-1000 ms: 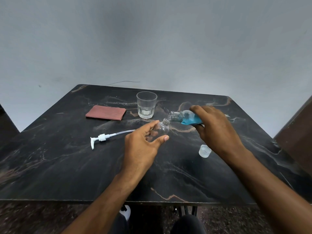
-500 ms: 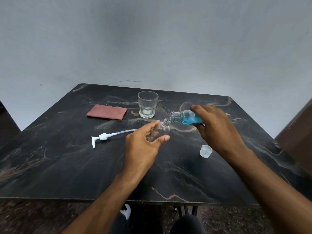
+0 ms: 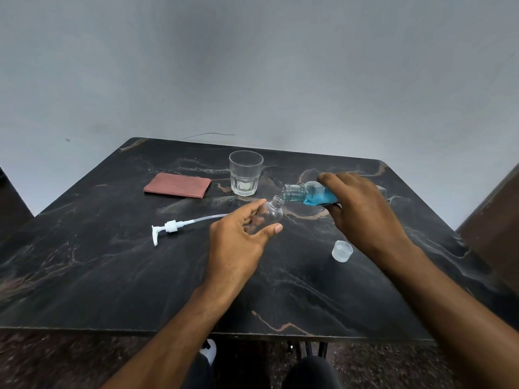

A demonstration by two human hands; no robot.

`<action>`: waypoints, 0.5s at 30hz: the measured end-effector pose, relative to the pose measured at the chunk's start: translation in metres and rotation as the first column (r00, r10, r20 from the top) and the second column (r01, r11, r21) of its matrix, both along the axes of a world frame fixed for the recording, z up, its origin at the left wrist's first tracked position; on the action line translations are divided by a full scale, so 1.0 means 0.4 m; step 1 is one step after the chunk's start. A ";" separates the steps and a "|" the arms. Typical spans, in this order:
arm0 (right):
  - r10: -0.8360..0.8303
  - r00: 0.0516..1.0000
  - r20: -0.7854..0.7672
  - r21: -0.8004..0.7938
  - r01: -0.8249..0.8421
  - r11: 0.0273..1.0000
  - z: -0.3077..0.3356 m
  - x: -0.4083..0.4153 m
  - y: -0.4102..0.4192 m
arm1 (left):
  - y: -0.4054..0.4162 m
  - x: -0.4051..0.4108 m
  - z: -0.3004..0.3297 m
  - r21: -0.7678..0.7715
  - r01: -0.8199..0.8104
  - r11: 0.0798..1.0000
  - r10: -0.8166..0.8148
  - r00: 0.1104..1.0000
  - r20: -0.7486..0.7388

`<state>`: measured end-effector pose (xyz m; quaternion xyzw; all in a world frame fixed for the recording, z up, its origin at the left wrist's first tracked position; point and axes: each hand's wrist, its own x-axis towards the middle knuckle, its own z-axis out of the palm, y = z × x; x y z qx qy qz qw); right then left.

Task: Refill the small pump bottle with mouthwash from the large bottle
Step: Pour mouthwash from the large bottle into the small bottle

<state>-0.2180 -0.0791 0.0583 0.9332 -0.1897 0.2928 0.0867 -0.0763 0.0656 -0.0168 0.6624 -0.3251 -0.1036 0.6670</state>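
Dark marble table [image 3: 112, 276]: glass [image 3: 245, 173], cloth [image 3: 177, 185], pump [image 3: 168, 228], cap [image 3: 342, 250].

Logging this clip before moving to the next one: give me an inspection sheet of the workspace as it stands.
Surface: dark marbled table, no spill visible.
Job's things: small bottle tilted, looks empty; large bottle tipped, its mouth at the small bottle's neck, blue mouthwash inside; pump head with tube and clear cap lie on the table.
Clutter: drinking glass, reddish folded cloth.
Grippers: left hand holds the small bottle; right hand grips the large bottle.
Cables: thin wire behind the far edge.
Surroundings: plain grey wall.
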 end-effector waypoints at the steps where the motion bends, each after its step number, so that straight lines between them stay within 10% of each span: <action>1: -0.002 1.000 -0.002 -0.001 0.002 1.000 0.000 0.000 0.000 | 0.000 0.000 0.000 -0.002 0.002 1.000 -0.002 1.000 -0.002; 15: -0.009 1.000 -0.013 -0.005 0.009 1.000 0.007 0.000 0.000 | 0.002 -0.001 0.008 0.013 0.002 1.000 -0.002 1.000 -0.005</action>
